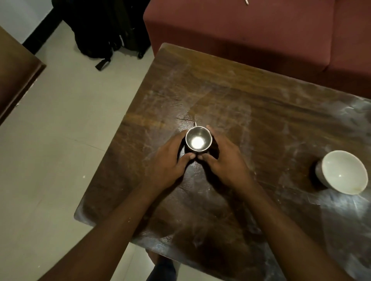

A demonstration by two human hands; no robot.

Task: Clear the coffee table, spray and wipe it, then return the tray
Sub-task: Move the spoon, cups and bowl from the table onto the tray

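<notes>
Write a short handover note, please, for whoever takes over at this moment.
Hands: the left hand and right hand both grip the cup at the middle of the table.
The bowl stands on the table's right side, untouched.
Not in view: tray, spray, cloth.
Done: nothing certain; the table is streaked.
Left: clear cup and bowl, spray, wipe, return the tray.

The left hand (pixel 168 162) and right hand (pixel 224 162) wrap a metal cup (pixel 198 141), hiding its sides and base; their fingers are largely out of sight behind it. The bench (pixel 261 100) runs off the right and bottom edges. The sofa (pixel 241 36) is cut at top and right, where a small pale object (pixel 246 2) is too cropped to identify. Dark bags (pixel 108 30) are lost in shadow.
</notes>
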